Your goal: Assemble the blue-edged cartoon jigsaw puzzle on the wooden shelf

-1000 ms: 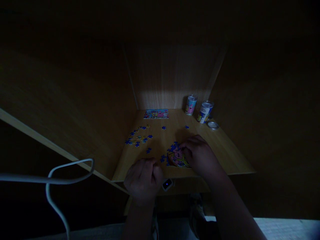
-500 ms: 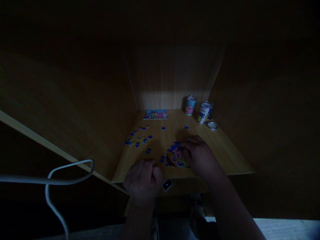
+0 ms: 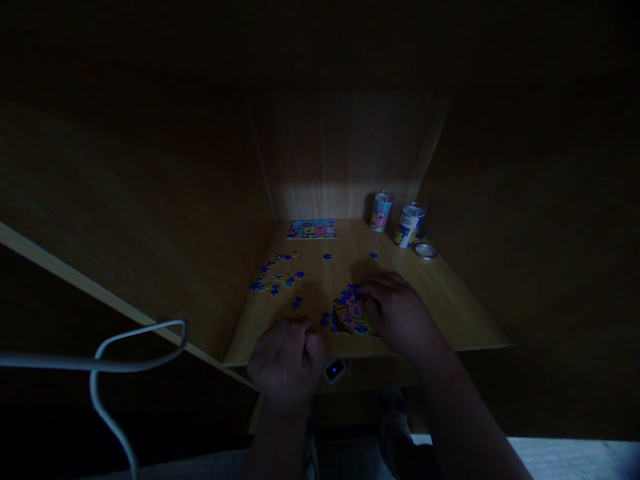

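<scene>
A partly joined jigsaw patch [image 3: 353,315], pink and blue, lies near the front edge of a wooden desk [image 3: 450,300]. My right hand [image 3: 400,313] rests on the patch's right side, fingers curled and pressed down on the pieces. My left hand [image 3: 286,360] hovers at the desk's front edge, left of the patch, closed in a loose fist; what it holds, if anything, is hidden. Several loose blue pieces [image 3: 277,273] lie scattered at the left of the desk. The scene is very dim.
A picture card [image 3: 312,229] lies at the back of the desk. Two printed tins [image 3: 381,210] [image 3: 410,224] and a round lid [image 3: 425,251] stand at the back right. Wooden walls enclose the desk. A white cable [image 3: 115,360] loops at the left.
Almost nothing differs. My right hand's fingers have shifted slightly on the joined patch. My left hand stays where it was.
</scene>
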A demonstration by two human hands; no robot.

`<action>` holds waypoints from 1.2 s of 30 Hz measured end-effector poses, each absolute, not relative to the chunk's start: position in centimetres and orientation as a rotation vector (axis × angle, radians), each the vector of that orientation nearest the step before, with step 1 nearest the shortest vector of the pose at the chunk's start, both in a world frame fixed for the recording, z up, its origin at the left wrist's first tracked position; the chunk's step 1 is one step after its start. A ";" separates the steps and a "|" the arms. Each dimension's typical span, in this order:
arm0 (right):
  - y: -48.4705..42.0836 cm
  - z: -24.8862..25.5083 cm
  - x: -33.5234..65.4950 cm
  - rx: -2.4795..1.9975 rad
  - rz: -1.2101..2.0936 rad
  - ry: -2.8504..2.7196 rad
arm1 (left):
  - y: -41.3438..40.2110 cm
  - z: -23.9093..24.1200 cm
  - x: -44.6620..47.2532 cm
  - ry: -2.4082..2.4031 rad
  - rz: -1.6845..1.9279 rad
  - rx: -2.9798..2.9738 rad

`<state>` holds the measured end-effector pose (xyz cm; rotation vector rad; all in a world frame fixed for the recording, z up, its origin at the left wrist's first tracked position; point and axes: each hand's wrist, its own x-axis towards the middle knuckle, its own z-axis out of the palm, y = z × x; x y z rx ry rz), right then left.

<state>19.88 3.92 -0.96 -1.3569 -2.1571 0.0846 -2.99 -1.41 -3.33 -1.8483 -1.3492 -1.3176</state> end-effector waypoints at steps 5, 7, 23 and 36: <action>3.9 -1.1 19.9 -1.362 0.097 -2.166 | -1.4 -3.1 -3.0 -1.353 -1.306 -1.842; 3.9 -1.1 19.9 -1.349 0.103 -2.166 | -1.4 -3.0 -3.0 -1.354 -1.299 -1.846; 3.8 -1.1 19.7 -1.392 0.108 -2.144 | -1.4 -3.1 -3.0 -1.368 -1.320 -1.845; 3.9 -0.9 19.7 -1.362 0.098 -2.179 | -1.3 -3.4 -3.1 -1.368 -1.323 -1.862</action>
